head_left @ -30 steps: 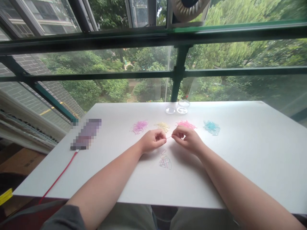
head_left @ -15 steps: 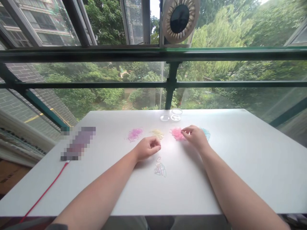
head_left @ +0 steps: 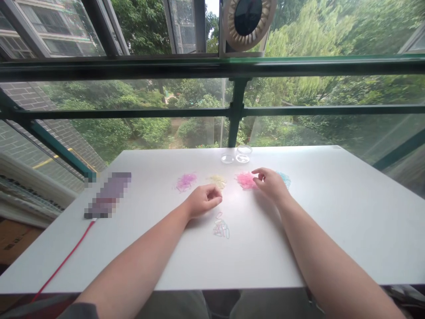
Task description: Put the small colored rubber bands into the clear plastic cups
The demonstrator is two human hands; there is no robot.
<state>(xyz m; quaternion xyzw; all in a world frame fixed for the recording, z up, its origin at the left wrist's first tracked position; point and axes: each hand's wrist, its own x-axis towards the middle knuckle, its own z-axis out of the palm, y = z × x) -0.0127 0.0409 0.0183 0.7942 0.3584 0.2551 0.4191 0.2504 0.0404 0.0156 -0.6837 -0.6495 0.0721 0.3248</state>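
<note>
My right hand is over the right edge of a pile of pink rubber bands, thumb and forefinger apart with nothing visible between them. My left hand rests on its side in front of the pale yellow rubber bands, fingers curled in towards the thumb; whatever they hold, if anything, is hidden. Purple rubber bands lie to its left. Blue rubber bands are partly covered by my right hand. Nearer to me lies a small loose heap of mixed-colour rubber bands.
A clear round container and a clear round lid stand at the back of the white table. On the left lies a pixelated object with a red cable. Behind the table runs a green railing.
The thumb and forefinger of my right hand have parted above the pink rubber bands. My left hand has stayed nearly in place. The view has tilted slightly down.
</note>
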